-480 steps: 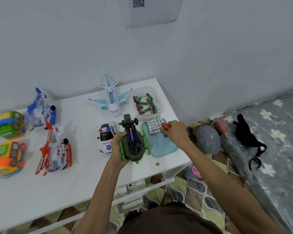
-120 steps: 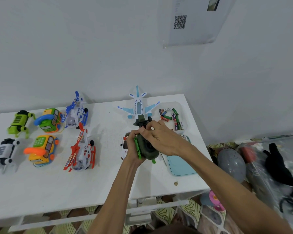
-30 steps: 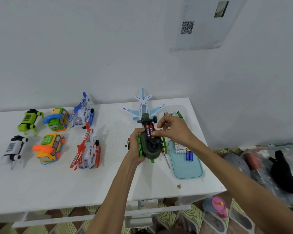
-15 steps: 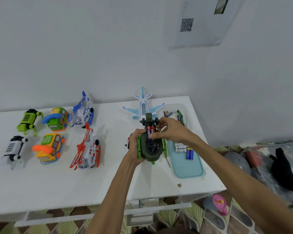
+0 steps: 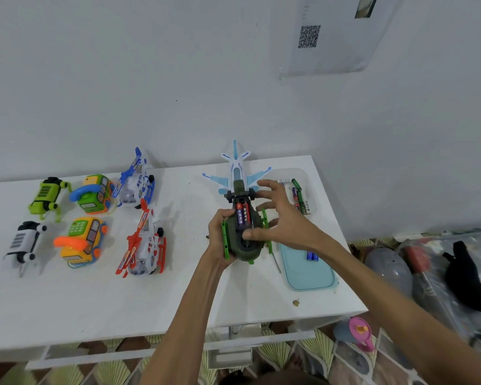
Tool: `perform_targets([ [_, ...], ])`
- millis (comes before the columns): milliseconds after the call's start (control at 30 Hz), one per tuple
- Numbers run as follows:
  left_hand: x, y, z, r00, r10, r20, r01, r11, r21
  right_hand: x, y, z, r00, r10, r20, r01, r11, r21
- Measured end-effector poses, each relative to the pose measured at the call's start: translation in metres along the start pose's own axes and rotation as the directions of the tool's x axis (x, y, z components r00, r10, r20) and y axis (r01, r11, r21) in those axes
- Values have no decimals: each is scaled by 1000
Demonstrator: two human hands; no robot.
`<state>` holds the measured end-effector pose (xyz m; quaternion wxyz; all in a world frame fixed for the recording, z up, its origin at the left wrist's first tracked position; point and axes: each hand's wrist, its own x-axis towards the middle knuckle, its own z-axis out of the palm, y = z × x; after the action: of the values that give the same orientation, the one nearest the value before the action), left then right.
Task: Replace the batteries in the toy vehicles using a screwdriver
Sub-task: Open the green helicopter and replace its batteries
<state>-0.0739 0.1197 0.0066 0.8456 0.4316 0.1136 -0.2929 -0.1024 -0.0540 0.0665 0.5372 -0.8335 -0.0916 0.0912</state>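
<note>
A dark green toy helicopter [image 5: 246, 243] lies belly up on the white table [image 5: 81, 295]. Its battery bay is uncovered and shows red batteries [image 5: 242, 213]. My left hand [image 5: 216, 232] grips the helicopter's left side. My right hand [image 5: 278, 218] hovers over its right side with fingers spread, the thumb resting on the belly, and holds nothing. A screwdriver's metal shaft [image 5: 275, 262] lies on the table just right of the toy. Two blue batteries [image 5: 312, 256] lie in a light blue tray [image 5: 308, 276]. A clear tray [image 5: 307, 179] behind my right hand holds several batteries [image 5: 297, 193].
A blue and white toy plane [image 5: 235, 170] stands behind the helicopter. Left of it are two more toy helicopters [image 5: 142, 243], two toy phone buses [image 5: 81, 243] and two robot dogs [image 5: 25, 243]. The table's right edge drops to bags and a grey helmet [image 5: 386, 268].
My right hand has let go at the battery bay and spread its fingers, with the thumb now down on the helicopter's belly. The red batteries now sit uncovered in the bay.
</note>
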Motion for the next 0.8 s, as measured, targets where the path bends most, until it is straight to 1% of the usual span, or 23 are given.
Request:
perform_targets([
  [67,-1,-2,3,1000,5,16,-5,1000,3,5,1,2,996,9,-86,-5,999,50],
  [200,-2,-6,5,998,23,58,-23,1000,0,8,5,6,984,6,-179,17,992,124],
  [300,-3,-6,5,997,22,70,-22,1000,3,12,9,8,969,42,-244,17,972,236],
  [400,-4,-6,6,997,23,74,-23,1000,-8,17,12,9,945,98,-313,-17,968,252],
  [467,-5,-7,6,998,20,62,-19,1000,-14,20,11,9,934,146,-326,-57,962,268],
  [533,-5,-8,5,998,30,50,-29,999,-19,20,9,11,938,167,-303,-86,961,265],
  [633,-3,-7,3,996,49,70,-51,998,30,17,10,19,934,117,-338,-69,986,150],
  [667,-3,-6,2,995,51,85,-55,997,52,17,9,21,930,111,-351,-62,987,149],
  [733,-4,0,-1,993,47,107,-58,993,106,19,6,22,928,152,-341,-79,972,219],
  [800,-7,6,-3,992,49,116,-69,982,176,21,0,21,931,213,-295,-119,944,307],
])
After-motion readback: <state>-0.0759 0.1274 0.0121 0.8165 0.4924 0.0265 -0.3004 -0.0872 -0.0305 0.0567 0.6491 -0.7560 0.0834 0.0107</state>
